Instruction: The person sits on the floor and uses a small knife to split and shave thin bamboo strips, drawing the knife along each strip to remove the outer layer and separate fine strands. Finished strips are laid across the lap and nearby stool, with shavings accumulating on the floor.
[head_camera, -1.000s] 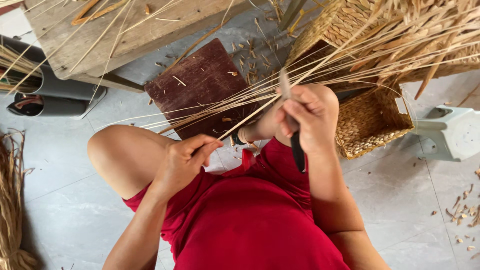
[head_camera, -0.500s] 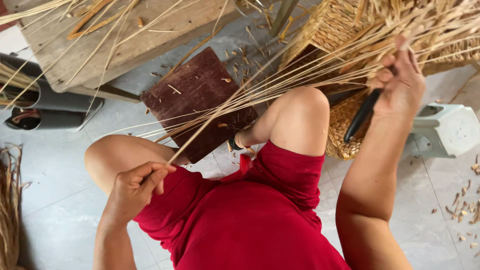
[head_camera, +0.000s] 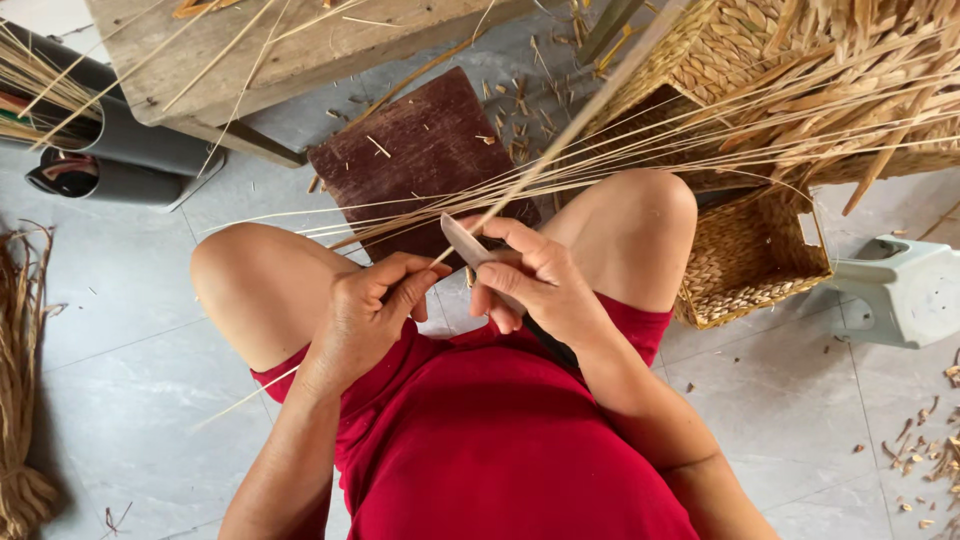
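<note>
The right hand (head_camera: 535, 280) is gripping a knife (head_camera: 462, 240), its blade touching the reed strip (head_camera: 570, 130) the left hand (head_camera: 375, 305) is pinching just beside it.

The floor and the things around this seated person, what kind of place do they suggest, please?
Probably a home workshop for basket weaving, set on a tiled floor. A finished woven basket stands by the knee, long reed strips fan across the lap, and cut scraps litter the floor. The right hand holds a knife to one strip.
</note>
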